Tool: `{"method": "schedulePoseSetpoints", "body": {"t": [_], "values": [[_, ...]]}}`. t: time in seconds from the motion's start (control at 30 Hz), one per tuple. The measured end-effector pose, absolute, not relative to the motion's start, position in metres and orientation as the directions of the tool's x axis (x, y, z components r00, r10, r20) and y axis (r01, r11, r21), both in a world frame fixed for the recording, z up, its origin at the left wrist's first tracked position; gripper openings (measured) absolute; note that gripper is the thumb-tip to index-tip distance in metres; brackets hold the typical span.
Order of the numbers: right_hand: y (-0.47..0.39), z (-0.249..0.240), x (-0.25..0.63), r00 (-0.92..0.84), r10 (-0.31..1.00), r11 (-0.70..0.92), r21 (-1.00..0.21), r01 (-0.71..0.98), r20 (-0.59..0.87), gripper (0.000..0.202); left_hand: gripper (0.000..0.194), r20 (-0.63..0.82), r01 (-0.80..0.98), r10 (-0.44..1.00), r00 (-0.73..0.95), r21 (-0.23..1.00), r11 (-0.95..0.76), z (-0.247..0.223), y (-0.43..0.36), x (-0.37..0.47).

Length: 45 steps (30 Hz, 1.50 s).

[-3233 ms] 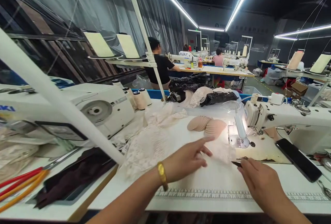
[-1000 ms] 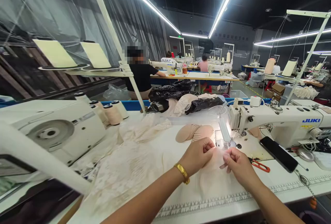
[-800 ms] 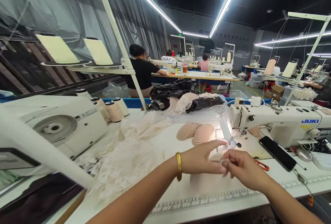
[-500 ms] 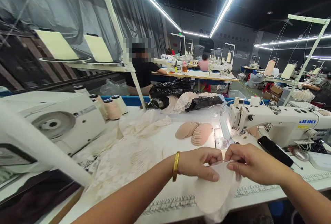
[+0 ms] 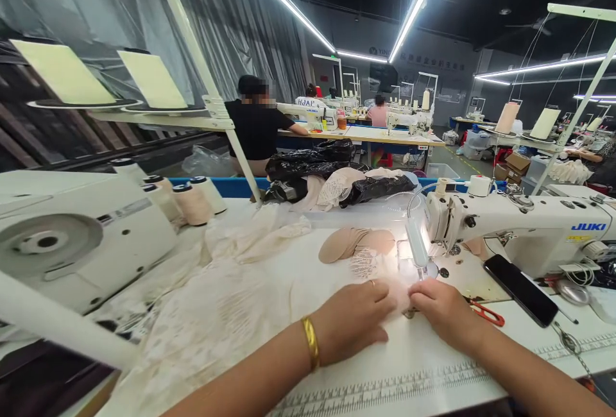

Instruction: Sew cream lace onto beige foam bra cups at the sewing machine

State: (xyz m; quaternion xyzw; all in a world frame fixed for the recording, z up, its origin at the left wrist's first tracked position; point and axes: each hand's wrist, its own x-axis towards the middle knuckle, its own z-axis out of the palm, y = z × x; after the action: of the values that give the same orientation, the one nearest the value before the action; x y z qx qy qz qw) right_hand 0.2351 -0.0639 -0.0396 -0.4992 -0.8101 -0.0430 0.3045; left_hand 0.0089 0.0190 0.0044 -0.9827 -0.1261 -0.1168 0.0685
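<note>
Pale sheer fabric [image 5: 368, 264] lies on the white table just in front of the sewing machine [image 5: 520, 221], partly over beige oval pads [image 5: 353, 242]. My left hand [image 5: 355, 317], with a gold bracelet at the wrist, rests on this fabric, palm down, thumb apart from the fingers. My right hand [image 5: 440, 308] pinches the fabric's right edge close to the lit needle area. The machine's lamp [image 5: 416, 244] stands above and between the hands. Part of the fabric is hidden beneath my left hand.
Cream lace fabric [image 5: 212, 314] is heaped on the left, near thread cones [image 5: 192, 204]. Red-handled scissors [image 5: 488, 314] and a black phone [image 5: 521, 290] lie on the right. Black plastic bags [image 5: 312, 160] sit behind the table. Another person [image 5: 255, 125] sits farther back.
Both hands have moved forward from the table's front edge toward the needle area, taking the fabric with them. The fabric now lies flat on the table, and the scissors are visible.
</note>
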Motion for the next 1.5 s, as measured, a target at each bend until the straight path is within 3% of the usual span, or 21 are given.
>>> {"method": "schedulePoseSetpoints", "body": {"t": [0.13, 0.23, 0.47, 0.8, 0.97, 1.13, 1.5], "values": [[-0.051, -0.047, 0.265, -0.466, 0.779, 0.588, -0.23, 0.775, 0.42, 0.027, 0.013, 0.226, 0.164, 0.125, 0.966, -0.166, -0.972, -0.008, 0.018, 0.042], [-0.048, -0.041, 0.278, -0.537, 0.74, 0.646, -0.205, 0.735, 0.406, 0.033, 0.02, 0.221, 0.226, 0.186, 0.957, -0.175, -0.958, -0.015, 0.024, 0.061], [-0.063, -0.034, 0.286, -0.494, 0.78, 0.584, -0.164, 0.795, 0.384, 0.039, 0.022, 0.397, 0.216, 0.173, 0.902, -0.067, -0.974, -0.028, 0.029, 0.058], [-0.065, -0.032, 0.291, -0.503, 0.788, 0.591, -0.207, 0.78, 0.355, 0.034, 0.021, 0.406, 0.234, 0.218, 0.887, 0.009, -0.972, -0.033, 0.023, 0.059], [-0.067, -0.028, 0.287, -0.489, 0.81, 0.571, -0.246, 0.783, 0.324, 0.041, 0.022, 0.421, 0.22, 0.249, 0.872, 0.117, -0.968, -0.036, 0.023, 0.062], [-0.068, -0.028, 0.283, -0.485, 0.823, 0.55, -0.198, 0.812, 0.297, 0.036, 0.022, 0.412, 0.22, 0.284, 0.866, 0.197, -0.955, -0.033, 0.022, 0.061], [-0.068, -0.029, 0.286, -0.457, 0.835, 0.514, -0.139, 0.847, 0.306, 0.026, 0.023, 0.403, 0.266, 0.282, 0.871, 0.096, -0.959, -0.029, 0.018, 0.064]]}}
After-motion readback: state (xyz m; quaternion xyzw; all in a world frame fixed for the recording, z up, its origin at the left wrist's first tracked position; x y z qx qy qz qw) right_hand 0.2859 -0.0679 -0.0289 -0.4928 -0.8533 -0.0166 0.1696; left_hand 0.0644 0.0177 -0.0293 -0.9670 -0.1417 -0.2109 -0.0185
